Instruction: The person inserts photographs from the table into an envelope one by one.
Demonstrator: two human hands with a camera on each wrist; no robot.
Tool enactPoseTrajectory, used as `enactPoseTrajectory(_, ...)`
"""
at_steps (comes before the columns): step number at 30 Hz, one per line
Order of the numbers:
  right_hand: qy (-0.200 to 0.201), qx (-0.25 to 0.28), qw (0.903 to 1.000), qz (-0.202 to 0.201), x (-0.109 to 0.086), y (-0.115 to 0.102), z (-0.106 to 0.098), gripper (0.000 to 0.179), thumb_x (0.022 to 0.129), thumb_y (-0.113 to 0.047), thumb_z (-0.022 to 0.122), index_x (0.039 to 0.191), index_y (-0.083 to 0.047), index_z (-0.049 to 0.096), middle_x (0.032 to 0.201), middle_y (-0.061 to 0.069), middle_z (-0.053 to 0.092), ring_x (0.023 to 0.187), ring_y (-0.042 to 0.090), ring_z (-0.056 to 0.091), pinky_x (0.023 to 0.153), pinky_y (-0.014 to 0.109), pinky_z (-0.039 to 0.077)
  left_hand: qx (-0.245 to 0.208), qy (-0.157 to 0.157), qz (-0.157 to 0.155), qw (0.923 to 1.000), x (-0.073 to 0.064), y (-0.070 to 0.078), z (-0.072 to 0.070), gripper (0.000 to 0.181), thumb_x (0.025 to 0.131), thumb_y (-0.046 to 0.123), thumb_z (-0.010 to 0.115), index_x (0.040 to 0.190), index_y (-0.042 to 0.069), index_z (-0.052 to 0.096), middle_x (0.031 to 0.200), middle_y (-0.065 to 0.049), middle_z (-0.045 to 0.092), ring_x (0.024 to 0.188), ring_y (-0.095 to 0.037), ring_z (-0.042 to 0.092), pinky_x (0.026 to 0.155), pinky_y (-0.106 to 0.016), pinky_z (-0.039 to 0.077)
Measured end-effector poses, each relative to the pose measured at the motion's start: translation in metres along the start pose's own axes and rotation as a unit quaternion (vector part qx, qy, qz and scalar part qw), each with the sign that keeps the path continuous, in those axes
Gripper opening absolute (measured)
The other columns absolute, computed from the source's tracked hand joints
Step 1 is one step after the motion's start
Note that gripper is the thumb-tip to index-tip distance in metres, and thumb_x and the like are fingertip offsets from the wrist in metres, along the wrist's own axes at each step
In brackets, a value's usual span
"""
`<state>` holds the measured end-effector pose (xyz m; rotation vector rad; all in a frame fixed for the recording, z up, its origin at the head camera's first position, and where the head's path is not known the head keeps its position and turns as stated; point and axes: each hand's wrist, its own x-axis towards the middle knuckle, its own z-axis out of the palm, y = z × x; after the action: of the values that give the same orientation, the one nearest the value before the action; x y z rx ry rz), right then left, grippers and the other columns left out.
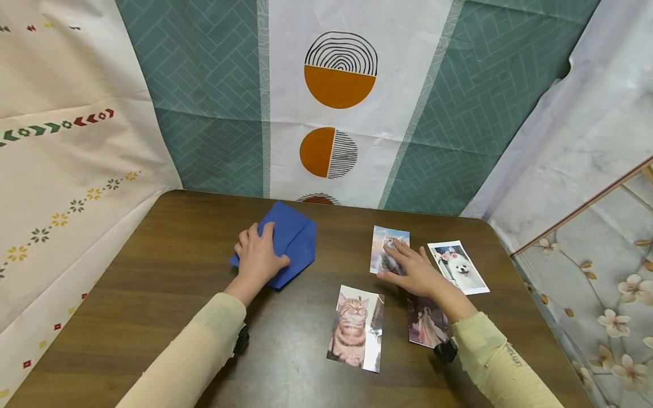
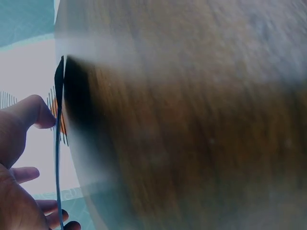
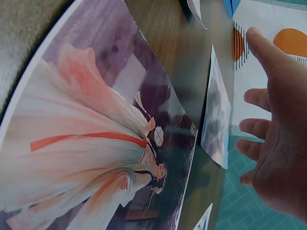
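A blue envelope (image 1: 301, 255) lies toward the back left of the table. My left hand (image 1: 257, 252) grips it at its left side, thumb on the upper face and fingers curled at the edge. In the left wrist view the envelope (image 2: 58, 158) shows edge-on, the thumb touching it. My right hand (image 1: 413, 269) is spread above a kitten photo (image 1: 378, 246), covering part of it. The right wrist view shows a gap between that hand (image 3: 283, 124) and the kitten photo (image 3: 217, 120). Below the right forearm lies a photo of a figure in a long gown (image 1: 425, 323).
An orange cat photo (image 1: 352, 334) lies in the middle front of the wooden table (image 1: 168, 272). To the right is a white dog photo (image 1: 461, 269). Patterned cloths (image 1: 219, 113) hang behind and at both sides of the table.
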<state>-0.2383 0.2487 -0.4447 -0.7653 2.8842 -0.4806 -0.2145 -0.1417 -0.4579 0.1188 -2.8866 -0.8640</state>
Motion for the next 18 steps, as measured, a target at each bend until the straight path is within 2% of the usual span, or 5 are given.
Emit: enactPoseTrajectory(18, 0.005, -0.005, 0.9999, -0.008, -0.0007, -0.0011, -0.0005, 0.078, 0.100, -0.050, 0.072, 0.159, -0.004, 0.050, 0.169, 0.027, 0.033, 0.154, 0.052, 0.031, 0.118, 0.081, 0.011, 0.000, -0.009, -0.003, 1.0000, -0.0032, 0.0020, -0.0034, 0.079, 0.087, 0.024, 0.083, 0.156, 0.006, 0.050, 0.169, -0.033, 0.025, 0.147, -0.056, 0.022, 0.110, -0.074, 0.025)
